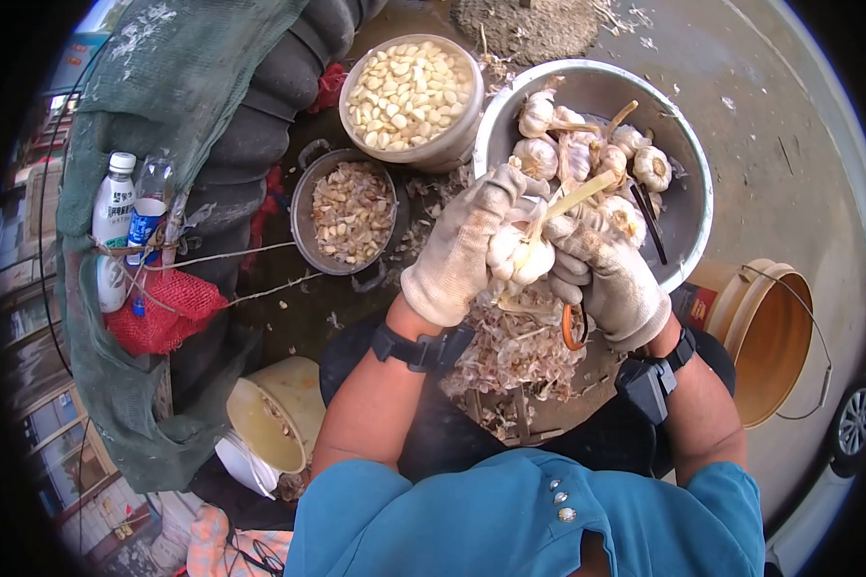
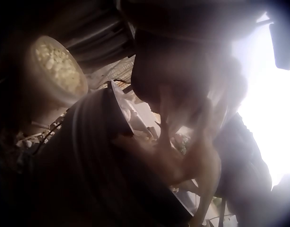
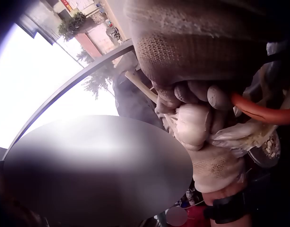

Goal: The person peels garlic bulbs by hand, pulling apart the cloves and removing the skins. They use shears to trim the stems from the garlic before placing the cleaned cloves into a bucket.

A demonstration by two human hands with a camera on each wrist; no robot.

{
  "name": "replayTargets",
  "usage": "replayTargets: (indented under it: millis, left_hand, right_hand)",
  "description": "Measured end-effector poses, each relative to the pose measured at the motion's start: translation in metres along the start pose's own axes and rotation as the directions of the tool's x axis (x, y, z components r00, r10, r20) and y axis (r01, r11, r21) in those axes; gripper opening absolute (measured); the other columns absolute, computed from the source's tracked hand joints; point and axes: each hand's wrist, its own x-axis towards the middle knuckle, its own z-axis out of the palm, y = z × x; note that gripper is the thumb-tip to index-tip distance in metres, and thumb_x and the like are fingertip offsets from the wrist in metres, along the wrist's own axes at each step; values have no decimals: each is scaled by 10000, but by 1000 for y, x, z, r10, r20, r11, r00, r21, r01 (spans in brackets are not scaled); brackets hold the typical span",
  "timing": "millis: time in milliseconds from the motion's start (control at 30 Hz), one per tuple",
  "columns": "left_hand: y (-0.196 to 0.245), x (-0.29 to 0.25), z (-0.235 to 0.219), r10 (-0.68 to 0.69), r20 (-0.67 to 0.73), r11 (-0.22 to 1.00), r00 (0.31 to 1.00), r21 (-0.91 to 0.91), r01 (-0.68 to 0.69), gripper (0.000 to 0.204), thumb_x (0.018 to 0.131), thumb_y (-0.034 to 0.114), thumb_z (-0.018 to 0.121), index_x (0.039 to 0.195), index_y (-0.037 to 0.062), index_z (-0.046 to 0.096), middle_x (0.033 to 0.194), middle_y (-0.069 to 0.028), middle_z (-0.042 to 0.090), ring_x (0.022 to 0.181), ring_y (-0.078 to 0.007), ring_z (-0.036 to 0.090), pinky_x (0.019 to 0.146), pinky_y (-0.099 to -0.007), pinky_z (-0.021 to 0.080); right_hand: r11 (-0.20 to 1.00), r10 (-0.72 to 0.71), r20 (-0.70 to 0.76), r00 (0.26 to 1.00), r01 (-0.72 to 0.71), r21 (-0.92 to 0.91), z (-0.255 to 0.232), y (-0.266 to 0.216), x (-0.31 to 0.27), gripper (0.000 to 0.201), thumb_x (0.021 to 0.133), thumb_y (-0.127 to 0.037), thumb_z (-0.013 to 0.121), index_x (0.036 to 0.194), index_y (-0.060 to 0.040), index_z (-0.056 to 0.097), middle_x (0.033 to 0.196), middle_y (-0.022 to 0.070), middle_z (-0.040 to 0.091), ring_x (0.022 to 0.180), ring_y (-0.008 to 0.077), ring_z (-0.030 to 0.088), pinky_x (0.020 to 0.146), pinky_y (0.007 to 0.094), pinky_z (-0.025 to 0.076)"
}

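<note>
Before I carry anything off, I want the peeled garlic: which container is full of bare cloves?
The round tub just beyond the two-handled pot, full of bare pale cloves. That pot holds cloves mixed with skins; the wide grey basin, whole bulbs.

The basin [image 1: 691, 216] looks like smooth metal with a dull sheen. The gloves [image 1: 449, 274] are matt knitted cloth, rough in texture. The bucket [image 1: 738, 317] appears to be smooth plastic, the bottle [image 1: 115, 207] glossy plastic, and the sack [image 1: 168, 313] coarse mesh.
</note>
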Motion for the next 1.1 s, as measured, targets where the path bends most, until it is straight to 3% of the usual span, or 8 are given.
replayTargets:
  millis: [233,333,533,633,667,933,1033,1100]
  left_hand:
    - [3,0,-1,157,107,985,982,60,-164,754,915,559,575,1368,-23,416,1164,-105,603,1092,-156,564,962,-295,438]
    - [14,-2,15,-40,88,999,995,-32,43,765,873,460,684,1380,-23,376,1172,-93,570,1050,-136,562,934,-283,443]
    - [24,-4,19,19,60,999,998,38,-21,698,857,320,705,1377,-14,382,1192,-94,567,1066,-141,565,918,-287,466]
    - [12,2,3,36,141,993,989,103,-51,688,850,281,703,1382,-11,381,1242,-94,545,1136,-150,543,943,-294,461]
    - [9,1,3,36,144,993,989,103,-52,688,850,281,703,1382,-11,381,1242,-94,545,1136,-150,543,943,-294,461]
    - [11,-3,2,85,111,968,990,-244,-56,780,819,325,761,1412,29,351,1335,-82,490,1181,-162,512,968,-305,456]
    - [11,-3,-3,134,110,977,985,-183,-113,708,840,306,719,1381,0,381,1337,-97,472,1220,-168,475,1021,-312,395]
    - [15,-3,-6,165,118,984,979,-86,-156,655,856,291,682,1355,-29,402,1338,-109,454,1257,-174,437,1072,-314,335]
  right_hand:
    - [991,-133,-76,988,130,-45,-10,-7,3,120,965,-186,572,1047,-110,616,651,-94,411,529,13,332,478,186,252]
    - [974,-202,-79,976,191,-123,-17,-5,4,118,963,-183,571,1020,-95,625,667,-83,440,546,18,369,486,188,288]
    - [941,-141,-139,980,176,290,-14,-4,6,189,987,-162,487,1076,-35,595,709,-46,473,588,47,424,510,211,356]
    - [978,-139,-137,981,158,135,-7,-14,12,86,970,-135,505,1005,-84,565,731,-40,411,597,75,373,490,215,298]
    - [825,-78,81,994,19,564,-30,-10,20,83,978,-131,507,991,-80,572,669,-61,380,550,59,351,472,201,315]
    - [784,24,-105,994,46,619,-35,-21,24,87,993,-146,504,968,-103,576,622,-84,336,514,44,317,454,195,311]
    - [895,-8,-133,991,67,442,-27,-20,22,89,992,-181,524,981,-113,580,643,-76,373,524,40,338,462,193,328]
    - [984,-155,-354,923,112,-137,-19,-24,13,176,982,-223,559,1097,-95,594,680,-69,405,535,39,352,467,194,336]
